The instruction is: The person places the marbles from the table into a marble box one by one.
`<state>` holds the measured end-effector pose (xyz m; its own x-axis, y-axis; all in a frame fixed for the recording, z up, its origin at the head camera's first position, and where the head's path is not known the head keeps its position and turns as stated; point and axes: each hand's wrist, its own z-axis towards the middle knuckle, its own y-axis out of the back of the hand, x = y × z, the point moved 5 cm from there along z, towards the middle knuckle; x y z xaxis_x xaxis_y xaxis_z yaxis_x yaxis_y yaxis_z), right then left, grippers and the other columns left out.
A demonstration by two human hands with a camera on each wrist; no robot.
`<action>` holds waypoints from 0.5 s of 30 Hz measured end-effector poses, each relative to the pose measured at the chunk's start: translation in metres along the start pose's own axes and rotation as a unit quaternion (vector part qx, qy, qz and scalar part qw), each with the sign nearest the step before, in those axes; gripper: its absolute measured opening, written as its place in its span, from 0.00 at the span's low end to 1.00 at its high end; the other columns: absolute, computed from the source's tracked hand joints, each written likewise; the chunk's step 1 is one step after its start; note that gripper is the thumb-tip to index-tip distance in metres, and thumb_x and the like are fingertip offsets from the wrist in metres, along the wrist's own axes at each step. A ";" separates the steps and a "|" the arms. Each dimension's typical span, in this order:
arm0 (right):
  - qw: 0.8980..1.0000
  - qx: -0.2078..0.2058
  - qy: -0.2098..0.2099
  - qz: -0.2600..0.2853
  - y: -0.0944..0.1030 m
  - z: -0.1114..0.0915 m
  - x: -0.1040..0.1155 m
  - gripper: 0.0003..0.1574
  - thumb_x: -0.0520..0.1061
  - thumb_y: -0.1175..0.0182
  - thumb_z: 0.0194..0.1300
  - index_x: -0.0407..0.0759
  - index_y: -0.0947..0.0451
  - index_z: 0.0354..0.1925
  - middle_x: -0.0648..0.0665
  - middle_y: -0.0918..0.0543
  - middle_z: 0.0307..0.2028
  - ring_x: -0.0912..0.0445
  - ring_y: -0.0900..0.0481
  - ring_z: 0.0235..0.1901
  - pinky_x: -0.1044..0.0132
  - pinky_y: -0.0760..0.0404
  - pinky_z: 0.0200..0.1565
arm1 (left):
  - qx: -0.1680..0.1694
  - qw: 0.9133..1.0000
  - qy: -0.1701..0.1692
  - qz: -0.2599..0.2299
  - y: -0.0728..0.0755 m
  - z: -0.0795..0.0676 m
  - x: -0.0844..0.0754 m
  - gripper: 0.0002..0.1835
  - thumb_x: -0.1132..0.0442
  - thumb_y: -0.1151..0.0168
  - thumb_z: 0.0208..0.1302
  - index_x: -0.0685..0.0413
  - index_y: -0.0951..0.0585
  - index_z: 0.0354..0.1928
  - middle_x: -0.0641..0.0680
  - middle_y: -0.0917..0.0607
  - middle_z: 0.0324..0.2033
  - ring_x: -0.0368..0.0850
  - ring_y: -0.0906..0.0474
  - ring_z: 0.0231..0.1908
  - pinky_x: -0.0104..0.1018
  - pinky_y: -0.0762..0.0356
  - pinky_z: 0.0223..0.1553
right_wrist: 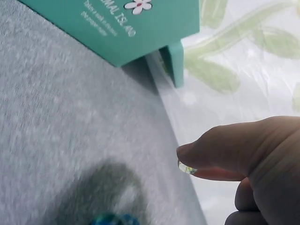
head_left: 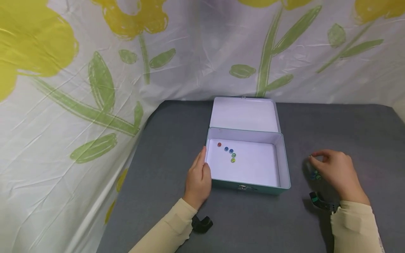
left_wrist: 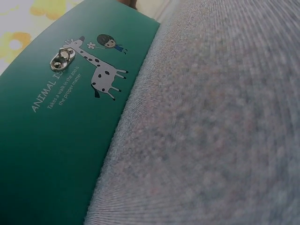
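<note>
Pinching a glass marble (right_wrist: 187, 168) at its fingertips, your right hand (head_left: 336, 172) hovers near the loose marbles (head_left: 313, 176) on the table (head_left: 246, 225); your left hand (head_left: 197, 179), fingers straight, rests against the box (head_left: 256, 165). Risk: uneven finger pressure could squirt the glass marble away.

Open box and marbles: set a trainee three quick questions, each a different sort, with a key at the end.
1. True or false: the lid of the box stands open.
2. How many marbles show inside the box? A) three B) five C) eight
3. Fill in: of the two hands, the ____ one pinches a glassy marble between thumb and finger.

Key: 1. True. 2. B. 3. Right: the right hand.
</note>
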<state>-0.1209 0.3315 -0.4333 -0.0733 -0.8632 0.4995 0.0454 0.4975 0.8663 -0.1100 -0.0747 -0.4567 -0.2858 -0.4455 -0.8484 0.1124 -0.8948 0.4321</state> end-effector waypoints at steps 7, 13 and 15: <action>1.000 0.014 0.000 -0.007 0.006 0.000 0.017 0.29 0.56 0.40 0.77 0.30 0.16 0.56 0.46 0.22 0.21 0.56 0.33 0.15 0.61 0.35 0.18 | -0.001 1.000 -0.004 0.005 -0.002 -0.001 0.002 0.29 0.68 0.56 0.78 0.64 0.35 0.78 0.65 0.30 0.75 0.52 0.33 0.75 0.55 0.32 0.70; 1.000 0.021 0.009 -0.005 0.011 0.004 0.034 0.30 0.57 0.41 0.78 0.31 0.17 0.57 0.44 0.19 0.21 0.54 0.28 0.14 0.60 0.31 0.20 | -0.003 1.000 -0.004 0.006 0.000 0.000 0.001 0.29 0.68 0.56 0.78 0.64 0.35 0.78 0.64 0.30 0.75 0.52 0.33 0.75 0.54 0.33 0.71; 1.000 0.021 0.015 -0.001 0.013 0.006 0.040 0.30 0.56 0.40 0.78 0.30 0.17 0.57 0.44 0.20 0.19 0.52 0.28 0.13 0.60 0.30 0.20 | -0.003 1.000 -0.004 0.007 0.001 0.000 0.001 0.29 0.68 0.55 0.78 0.64 0.35 0.78 0.64 0.30 0.75 0.52 0.33 0.75 0.54 0.33 0.71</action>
<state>-0.1291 0.3040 -0.4018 -0.0436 -0.8665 0.4973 0.0039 0.4977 0.8674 -0.1099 -0.0764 -0.4569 -0.2911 -0.4578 -0.8400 0.1227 -0.8887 0.4418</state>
